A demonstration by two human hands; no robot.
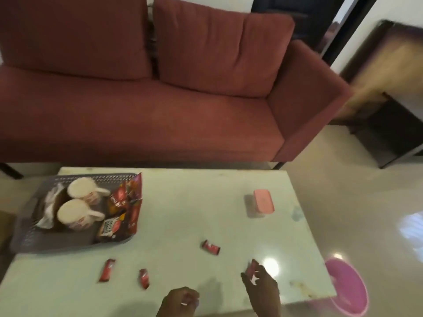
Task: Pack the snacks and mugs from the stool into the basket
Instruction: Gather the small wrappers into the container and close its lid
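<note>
A grey perforated basket [27,236] sits on the left of the white table [183,213]. Inside it stand two white mugs [79,189] [72,215], several red and brown snack packets [124,202] and a crumpled white wrapper. Three small red chocolate bars lie loose on the table [211,247] [107,269] [144,278]. My right hand [263,287] pinches another small red bar [253,267] near the table's front right. My left hand [180,302] hovers at the front edge with fingers curled; whether it holds anything is unclear.
A pink lidded box [263,201] rests on the table's right side. A pink round stool [350,287] stands on the floor past the table's right edge. A red sofa [160,99] runs behind the table, with a dark side table [389,133] at the right.
</note>
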